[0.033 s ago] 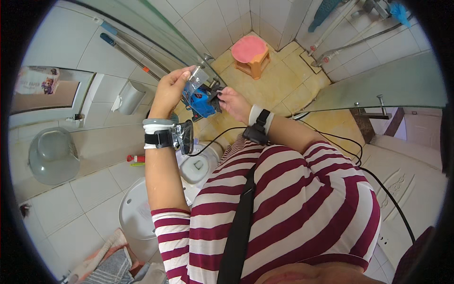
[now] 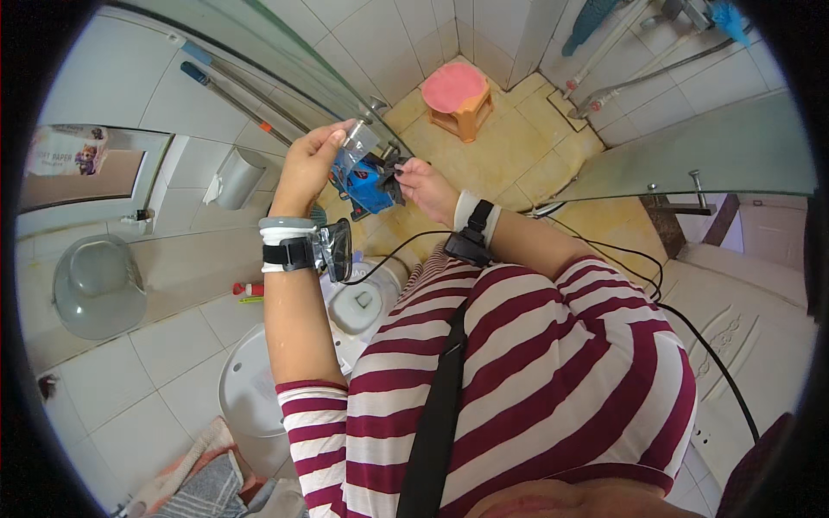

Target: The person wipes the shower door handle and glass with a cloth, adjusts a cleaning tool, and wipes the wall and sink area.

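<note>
Two hands: we see the left hand and the right hand raised near each other, at the upper middle of the view.
Left fingers: pinching a clear plastic piece between thumb and forefinger.
Right fingers: pinching a dark grey strip, bunched and limp, at its near edge.
Blue item: we find the blue item between the hands, just below the clear plastic piece and beside the dark grey strip; we cannot tell how the three are joined.
Wrists: white bands with black straps on both; a clear-cased device sits at the left wrist, a black device at the right.
Stool: we see an orange stool with a pink seat on the yellow tiled floor, well apart from the hands.
Left wall: long poles lean there, above a grey paper holder.
Basin: a white round basin stands left of the left forearm, with towels below it.
Shirt: maroon and white stripes, crossed by a black strap.
</note>
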`<action>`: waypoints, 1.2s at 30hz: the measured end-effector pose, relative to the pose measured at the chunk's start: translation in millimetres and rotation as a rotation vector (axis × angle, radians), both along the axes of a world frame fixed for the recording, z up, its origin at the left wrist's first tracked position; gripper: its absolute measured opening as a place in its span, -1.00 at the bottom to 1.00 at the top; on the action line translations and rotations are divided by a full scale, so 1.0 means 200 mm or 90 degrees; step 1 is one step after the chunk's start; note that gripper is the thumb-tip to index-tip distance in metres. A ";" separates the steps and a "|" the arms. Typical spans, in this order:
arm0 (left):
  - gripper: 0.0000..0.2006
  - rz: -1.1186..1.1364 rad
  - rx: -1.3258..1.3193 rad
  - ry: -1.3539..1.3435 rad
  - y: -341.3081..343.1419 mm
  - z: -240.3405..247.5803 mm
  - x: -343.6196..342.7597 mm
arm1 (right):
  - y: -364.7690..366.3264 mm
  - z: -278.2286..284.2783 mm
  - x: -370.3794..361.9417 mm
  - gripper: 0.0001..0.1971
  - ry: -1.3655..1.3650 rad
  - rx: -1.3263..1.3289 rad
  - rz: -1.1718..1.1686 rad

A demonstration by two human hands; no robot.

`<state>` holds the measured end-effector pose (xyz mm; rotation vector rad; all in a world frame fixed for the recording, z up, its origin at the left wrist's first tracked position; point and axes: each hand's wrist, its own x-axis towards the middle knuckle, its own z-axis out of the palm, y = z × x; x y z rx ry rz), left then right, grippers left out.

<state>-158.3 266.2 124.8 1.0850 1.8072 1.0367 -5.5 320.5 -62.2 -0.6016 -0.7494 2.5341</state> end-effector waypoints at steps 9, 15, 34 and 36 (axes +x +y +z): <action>-0.73 -0.013 0.043 0.032 0.02 -0.01 0.01 | 0.07 -0.18 -0.13 -0.90 -0.083 0.498 -0.022; -0.69 -0.018 0.002 0.017 0.01 0.01 0.01 | 0.04 -0.17 -0.06 -0.89 -0.109 0.469 0.012; -0.71 -0.001 0.075 0.023 0.04 -0.06 -0.02 | 0.01 0.17 -0.01 -0.96 -0.016 0.487 -0.059; -0.71 -0.003 0.062 0.004 0.03 -0.06 -0.02 | 0.04 0.22 -0.03 -0.95 -0.002 0.491 -0.036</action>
